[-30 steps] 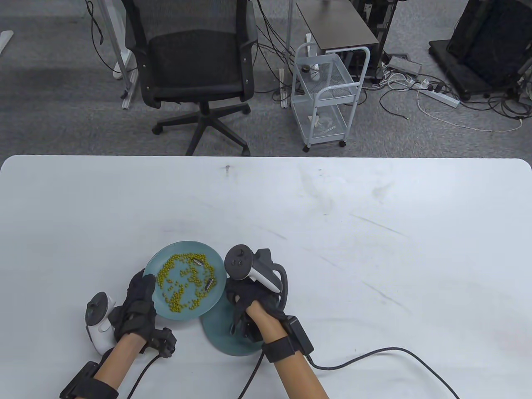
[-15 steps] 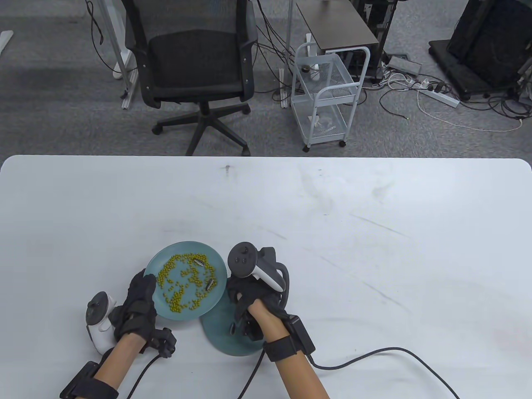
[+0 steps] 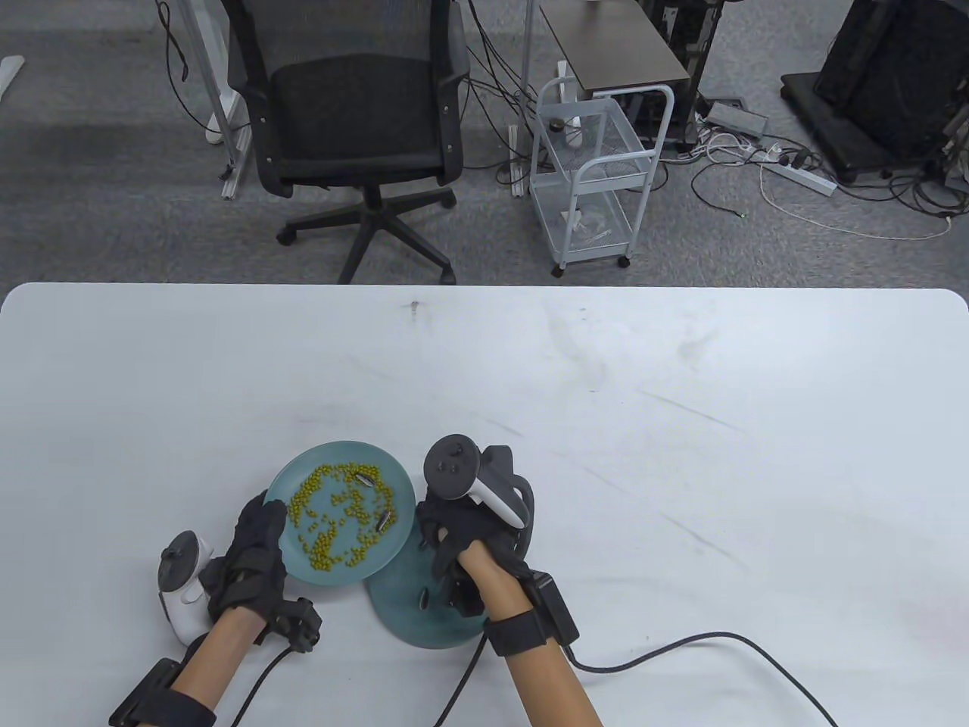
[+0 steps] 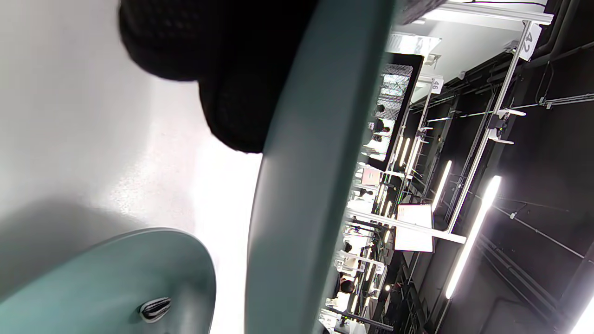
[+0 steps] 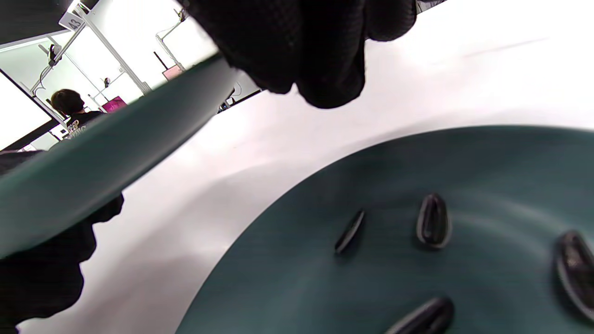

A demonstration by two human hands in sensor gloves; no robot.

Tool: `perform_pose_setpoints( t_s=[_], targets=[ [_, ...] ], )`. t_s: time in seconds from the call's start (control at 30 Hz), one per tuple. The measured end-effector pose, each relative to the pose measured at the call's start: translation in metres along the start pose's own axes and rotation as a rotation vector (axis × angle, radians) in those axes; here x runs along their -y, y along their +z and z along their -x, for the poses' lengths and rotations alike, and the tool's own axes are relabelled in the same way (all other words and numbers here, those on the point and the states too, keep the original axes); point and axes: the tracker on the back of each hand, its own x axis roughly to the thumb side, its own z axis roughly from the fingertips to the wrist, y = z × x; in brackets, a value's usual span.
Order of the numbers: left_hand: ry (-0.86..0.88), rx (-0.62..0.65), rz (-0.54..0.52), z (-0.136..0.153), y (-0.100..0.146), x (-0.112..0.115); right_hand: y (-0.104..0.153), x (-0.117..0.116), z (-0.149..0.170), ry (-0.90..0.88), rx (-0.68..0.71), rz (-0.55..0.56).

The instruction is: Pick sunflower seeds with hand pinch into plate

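Note:
My left hand (image 3: 253,549) grips the near-left rim of a teal plate (image 3: 303,469) and holds it raised and tilted. It carries many green beans (image 3: 333,522) and two striped sunflower seeds (image 3: 383,519). A second teal plate (image 3: 401,613) lies on the table below it, with a sunflower seed (image 3: 424,598) on it. My right hand (image 3: 435,534) hovers over this lower plate, beside the raised plate's right rim. In the right wrist view its fingertips (image 5: 320,60) are bunched together, with no seed visible between them, above several seeds (image 5: 434,225) on the lower plate (image 5: 325,301).
The white table (image 3: 643,454) stretches to the right and to the back. A black cable (image 3: 681,644) trails from my right wrist across the near table. An office chair (image 3: 356,113) and a white wire cart (image 3: 590,174) stand beyond the far edge.
My right hand has shifted a little to the right and away from me over the lower plate. My left hand keeps the raised plate almost still.

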Motion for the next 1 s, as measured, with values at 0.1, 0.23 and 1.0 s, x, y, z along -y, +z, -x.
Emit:
perform_pose_setpoints(
  t_s=[0.1,0.23,1.0],
  targets=[
    [-0.001,-0.001,0.005,0.000,0.000,0.001,0.001,0.004,0.002,-0.019,-0.003,0.004],
    [0.002,-0.001,0.020,0.001,0.000,0.002,0.002,0.009,0.007,-0.038,-0.017,0.019],
    [-0.077,-0.009,0.169,0.005,0.007,0.034,0.013,0.012,-0.026,0.035,0.085,0.002]
  ],
)
